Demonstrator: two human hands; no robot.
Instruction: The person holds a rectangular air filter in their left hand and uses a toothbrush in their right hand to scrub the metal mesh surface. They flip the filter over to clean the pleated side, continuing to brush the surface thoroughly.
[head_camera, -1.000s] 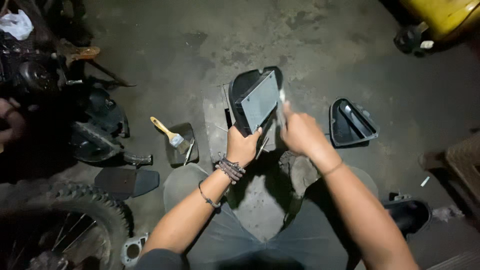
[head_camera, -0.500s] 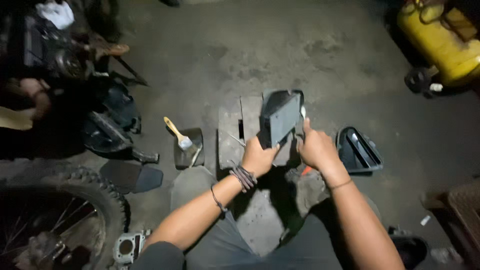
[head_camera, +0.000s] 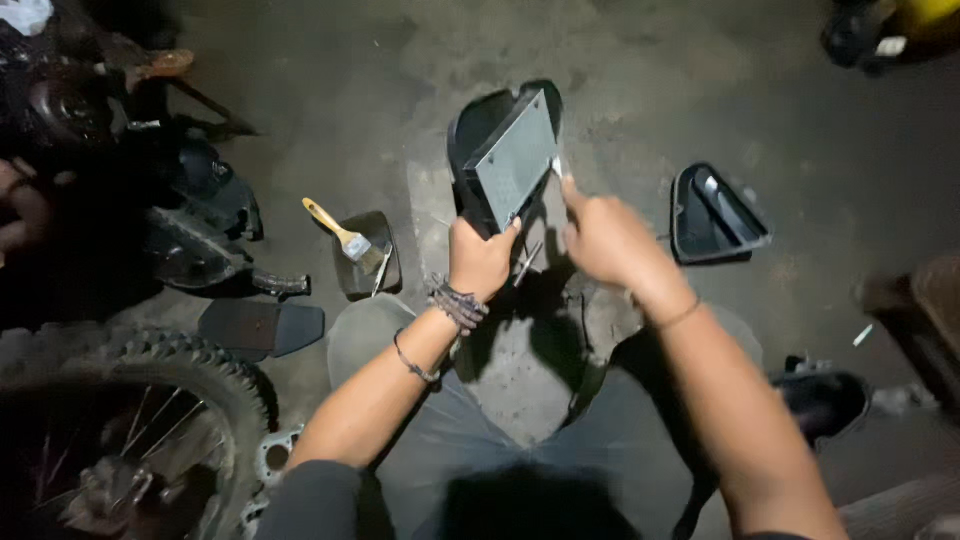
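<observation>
While the left hand (head_camera: 482, 262) clamps the black housing (head_camera: 497, 150) by its lower edge, held up over the concrete floor (head_camera: 330, 90) between the knees, the right hand (head_camera: 607, 240) pinches a small tool against the grey panel's edge. Step looks like prying or scraping; next needs steady pressure. Paintbrush (head_camera: 340, 233) and second cover (head_camera: 715, 215) lie beside.

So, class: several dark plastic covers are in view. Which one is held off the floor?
The cover with the grey rectangular panel, held by the left hand; the others lie on the floor.
</observation>
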